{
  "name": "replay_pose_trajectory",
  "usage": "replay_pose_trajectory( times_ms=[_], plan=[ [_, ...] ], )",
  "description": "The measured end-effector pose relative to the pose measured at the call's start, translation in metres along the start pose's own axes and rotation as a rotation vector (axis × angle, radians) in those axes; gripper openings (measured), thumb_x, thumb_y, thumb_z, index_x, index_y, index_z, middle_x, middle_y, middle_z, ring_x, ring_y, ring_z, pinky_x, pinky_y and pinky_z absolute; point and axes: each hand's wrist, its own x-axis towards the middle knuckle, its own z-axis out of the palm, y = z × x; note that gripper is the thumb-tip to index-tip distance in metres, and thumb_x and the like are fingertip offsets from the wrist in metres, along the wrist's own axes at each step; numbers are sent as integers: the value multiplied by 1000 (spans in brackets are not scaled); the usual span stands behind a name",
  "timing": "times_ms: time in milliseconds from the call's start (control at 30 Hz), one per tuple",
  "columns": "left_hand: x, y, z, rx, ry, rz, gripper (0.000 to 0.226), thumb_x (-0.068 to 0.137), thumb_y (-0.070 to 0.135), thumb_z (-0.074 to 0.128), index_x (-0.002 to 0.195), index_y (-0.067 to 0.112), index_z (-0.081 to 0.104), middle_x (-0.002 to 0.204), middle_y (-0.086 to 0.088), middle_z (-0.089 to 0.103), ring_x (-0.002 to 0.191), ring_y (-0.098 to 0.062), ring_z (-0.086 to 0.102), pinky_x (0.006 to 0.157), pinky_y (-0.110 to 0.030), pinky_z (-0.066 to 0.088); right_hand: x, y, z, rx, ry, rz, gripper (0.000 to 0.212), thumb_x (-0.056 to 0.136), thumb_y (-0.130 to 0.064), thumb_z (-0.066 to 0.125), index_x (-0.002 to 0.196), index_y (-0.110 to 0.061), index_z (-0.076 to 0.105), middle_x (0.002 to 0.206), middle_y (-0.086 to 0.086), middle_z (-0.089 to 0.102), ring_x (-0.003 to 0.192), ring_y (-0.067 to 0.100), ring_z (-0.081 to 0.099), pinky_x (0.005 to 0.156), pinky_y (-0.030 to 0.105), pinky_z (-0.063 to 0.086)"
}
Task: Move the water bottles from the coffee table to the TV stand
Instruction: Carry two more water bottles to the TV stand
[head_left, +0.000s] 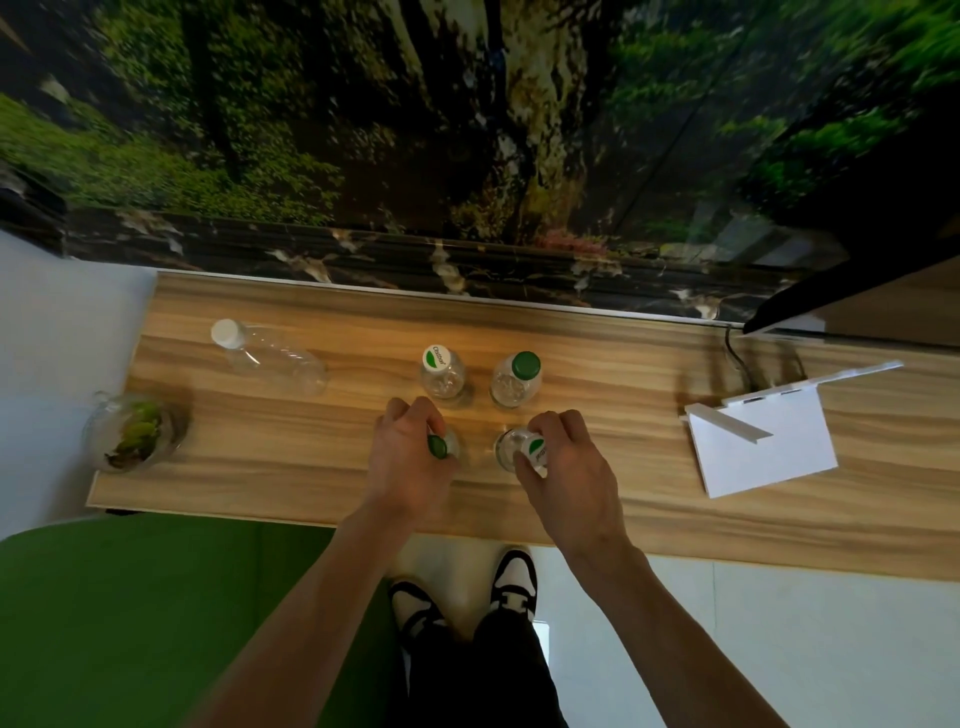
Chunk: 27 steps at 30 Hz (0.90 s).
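I look straight down on the wooden TV stand (597, 499). My left hand (410, 462) grips the neck of a clear bottle with a green cap (438, 447), standing on the wood. My right hand (566, 467) grips a clear bottle with a white-and-green cap (535, 449), also upright on the surface. Behind them stand two more upright bottles: one with a white-and-green cap (441, 371) and one with a green cap (517, 379). A taller clear bottle with a white cap (270, 358) stands further left.
A glass jar with green plants (132, 431) sits at the stand's left end. A white folded board (763, 441) and a black cable (737, 358) lie at the right, under the TV screen's corner (831, 306). A green seat (156, 613) is at lower left; my shoes (462, 592) are on the floor.
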Motion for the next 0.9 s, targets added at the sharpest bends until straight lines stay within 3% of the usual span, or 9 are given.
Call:
replay_pose_trajectory(
  times_ms=[200,367,500,667,900],
  plan=[
    [-11,1,-8,39,12,-37,32,75,8,76,103,13,62,105,-5,50,104,-27,50,79,-29,41,0,-4,-11,-25,-108,5,36,91,-21,69,124,-17,55,123,2,50,100,28,64,73,40,57],
    [-30,11,-33,102,11,-17,54,80,19,77,129,18,57,123,-6,53,118,-27,49,91,-36,49,-6,-18,-36,-127,-171,45,51,97,-38,60,142,-25,40,133,-1,48,111,24,61,78,40,56],
    [-59,36,-65,126,65,89,57,86,31,73,137,20,52,133,-2,55,124,-26,49,100,-44,51,-15,-42,-77,-125,-135,2,53,103,-47,45,149,-23,36,141,0,49,123,22,53,88,38,52],
    [-96,85,-111,128,167,254,57,92,39,63,142,19,47,142,-3,52,134,-27,47,108,-50,46,-28,-79,-141,-90,-6,-88,51,103,-45,45,146,-17,43,144,4,52,130,24,48,102,36,44],
    [-157,161,-191,186,256,341,66,98,57,38,152,20,41,158,-3,43,149,-27,34,119,-51,35,-72,-135,-244,-145,110,-217,60,105,-52,32,155,-18,33,162,3,34,151,21,26,122,37,24]
  ],
)
